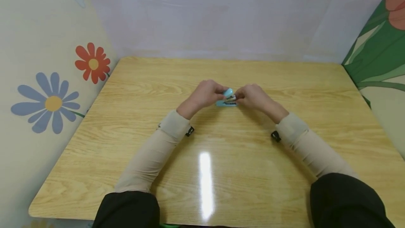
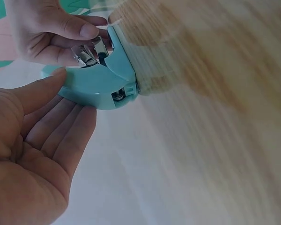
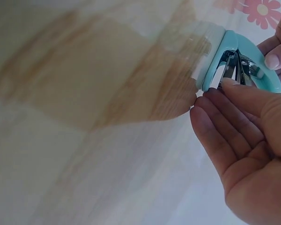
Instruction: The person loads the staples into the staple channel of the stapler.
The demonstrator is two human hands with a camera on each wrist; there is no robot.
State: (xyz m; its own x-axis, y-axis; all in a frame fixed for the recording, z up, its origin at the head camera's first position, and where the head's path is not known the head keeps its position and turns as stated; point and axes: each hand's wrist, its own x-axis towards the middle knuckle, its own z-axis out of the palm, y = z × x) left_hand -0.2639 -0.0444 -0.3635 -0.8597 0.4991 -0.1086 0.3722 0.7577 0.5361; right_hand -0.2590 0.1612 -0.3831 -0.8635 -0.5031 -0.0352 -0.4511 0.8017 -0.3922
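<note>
A light turquoise stapler (image 1: 226,104) stands on the table with its top cover swung up, baring the metal staple channel (image 2: 99,49). My left hand (image 1: 205,94) pinches the raised cover (image 2: 86,86) between thumb and fingers. At the stapler's other end, my right hand (image 1: 253,97) holds the front, with its thumb (image 3: 232,82) against the metal channel and its fingertips (image 3: 201,105) by the tip of the base. In the right wrist view, the opened cover and channel spread apart in a V. Staples inside the channel are too small to make out.
The wood-grain table (image 1: 158,143) spreads around both forearms, with a bright light reflection (image 1: 206,185) near its front. A white sheet (image 1: 215,20) hangs behind it. Flower-painted panels (image 1: 53,103) stand at the sides. A small black buckle (image 1: 276,136) hangs at the right wrist.
</note>
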